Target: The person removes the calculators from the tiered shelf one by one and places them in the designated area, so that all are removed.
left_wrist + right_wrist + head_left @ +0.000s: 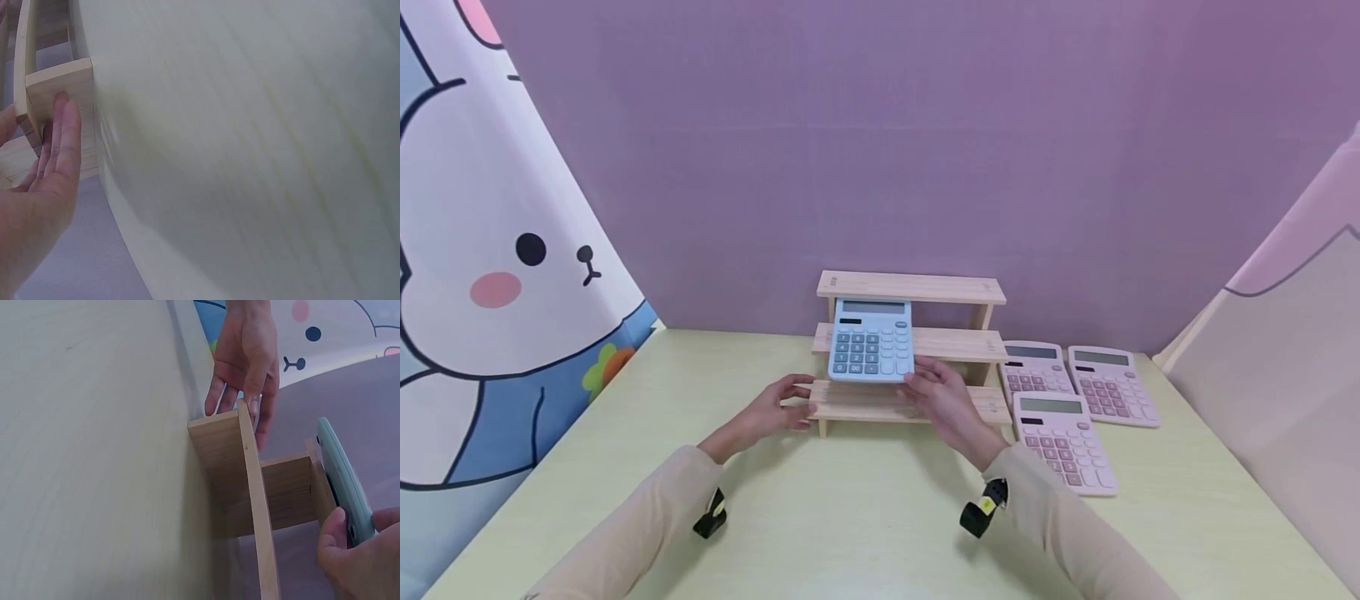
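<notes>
A light blue calculator [871, 342] stands tilted in front of the middle step of a three-step wooden stand [910, 287], keys facing me. My right hand [947, 404] pinches its lower right corner; thumb and fingers show on both faces of the calculator [344, 481] in the right wrist view. At the stand's left end, my left hand [769, 410] holds the end of the bottom step. The left wrist view has its fingers [65, 140] along the stand's side support [62, 87], with the thumb on the step's other face.
Several pink calculators lie right of the stand: a front one [1063, 442], one behind it [1033, 367] and one at the far right [1112, 385]. The pale tabletop [850, 517] extends toward me. A purple backdrop [910, 150] rises behind the stand.
</notes>
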Tool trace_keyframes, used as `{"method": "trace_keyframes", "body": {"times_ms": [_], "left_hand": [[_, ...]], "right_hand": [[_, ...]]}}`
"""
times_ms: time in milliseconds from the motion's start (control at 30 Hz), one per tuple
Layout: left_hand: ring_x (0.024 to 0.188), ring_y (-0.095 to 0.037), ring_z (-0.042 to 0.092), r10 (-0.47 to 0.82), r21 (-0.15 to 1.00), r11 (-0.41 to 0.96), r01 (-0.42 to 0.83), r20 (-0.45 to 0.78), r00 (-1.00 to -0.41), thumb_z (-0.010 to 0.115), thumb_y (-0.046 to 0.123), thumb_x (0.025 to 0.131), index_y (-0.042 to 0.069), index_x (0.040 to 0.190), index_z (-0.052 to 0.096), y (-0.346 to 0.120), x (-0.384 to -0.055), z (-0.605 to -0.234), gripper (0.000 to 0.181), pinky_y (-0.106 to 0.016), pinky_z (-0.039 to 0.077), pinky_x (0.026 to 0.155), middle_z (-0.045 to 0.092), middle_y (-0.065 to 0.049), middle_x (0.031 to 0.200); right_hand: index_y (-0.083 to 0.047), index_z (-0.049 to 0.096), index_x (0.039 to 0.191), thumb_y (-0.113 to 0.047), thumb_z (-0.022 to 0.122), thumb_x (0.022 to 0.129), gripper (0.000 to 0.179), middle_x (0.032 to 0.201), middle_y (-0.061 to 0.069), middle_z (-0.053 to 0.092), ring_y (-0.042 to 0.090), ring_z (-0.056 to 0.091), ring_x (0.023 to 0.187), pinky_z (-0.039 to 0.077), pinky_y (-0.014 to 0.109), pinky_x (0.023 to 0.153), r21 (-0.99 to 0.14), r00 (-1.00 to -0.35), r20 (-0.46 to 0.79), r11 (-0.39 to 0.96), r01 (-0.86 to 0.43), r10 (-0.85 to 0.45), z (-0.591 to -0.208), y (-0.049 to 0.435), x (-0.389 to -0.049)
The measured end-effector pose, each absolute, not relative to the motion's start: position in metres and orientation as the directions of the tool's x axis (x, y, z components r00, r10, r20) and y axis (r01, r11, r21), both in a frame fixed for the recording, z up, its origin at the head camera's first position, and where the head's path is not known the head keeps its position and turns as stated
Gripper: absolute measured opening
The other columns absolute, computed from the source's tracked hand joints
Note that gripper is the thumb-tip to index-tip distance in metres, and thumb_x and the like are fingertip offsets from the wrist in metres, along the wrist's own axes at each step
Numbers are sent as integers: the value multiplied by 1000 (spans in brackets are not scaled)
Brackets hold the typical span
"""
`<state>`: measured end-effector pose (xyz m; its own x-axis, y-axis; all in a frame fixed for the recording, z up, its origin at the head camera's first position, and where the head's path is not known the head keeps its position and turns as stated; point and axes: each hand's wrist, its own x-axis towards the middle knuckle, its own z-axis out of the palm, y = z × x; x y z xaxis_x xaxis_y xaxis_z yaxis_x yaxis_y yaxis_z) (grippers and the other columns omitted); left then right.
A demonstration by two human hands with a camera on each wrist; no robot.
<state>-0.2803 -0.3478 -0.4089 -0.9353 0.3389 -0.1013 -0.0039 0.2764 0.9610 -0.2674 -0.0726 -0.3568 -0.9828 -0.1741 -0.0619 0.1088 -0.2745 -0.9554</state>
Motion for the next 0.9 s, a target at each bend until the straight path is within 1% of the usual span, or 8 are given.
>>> {"method": "trace_keyframes", "body": {"times_ms": [133,400,633,900], "left_hand": [[99,-24,60,338,961,277,-8,-105,-935,57,12,90,3,139,27,-348,-280,-408,58,-39,55,84,42,-24,130],[100,-25,60,336,959,283,-1,-100,-936,57,11,90,2,139,27,-347,-279,-408,58,-39,55,84,41,-25,130],[100,-24,60,332,960,279,-8,-104,-938,57,10,90,3,139,28,-347,-278,-407,58,-39,55,84,41,-25,130],[99,-24,60,330,961,277,-6,-101,-939,57,9,89,2,139,28,-347,-278,-406,58,-39,55,84,41,-25,129]], "right_hand": [[5,39,128,8,47,88,41,101,7,56,13,61,84,52,32,89,-949,-985,-64,-296,110,-159,-356,-75,-269],[5,39,127,10,47,87,42,102,8,56,14,60,83,53,27,85,-938,-987,-81,-325,121,-136,-355,-77,-269],[5,41,127,11,49,86,42,99,7,58,13,60,81,54,21,78,-929,-991,-81,-351,114,-107,-356,-79,-269],[6,40,127,12,48,85,43,100,8,58,12,60,81,53,20,77,-927,-992,-74,-360,107,-102,-355,-79,-267]]}}
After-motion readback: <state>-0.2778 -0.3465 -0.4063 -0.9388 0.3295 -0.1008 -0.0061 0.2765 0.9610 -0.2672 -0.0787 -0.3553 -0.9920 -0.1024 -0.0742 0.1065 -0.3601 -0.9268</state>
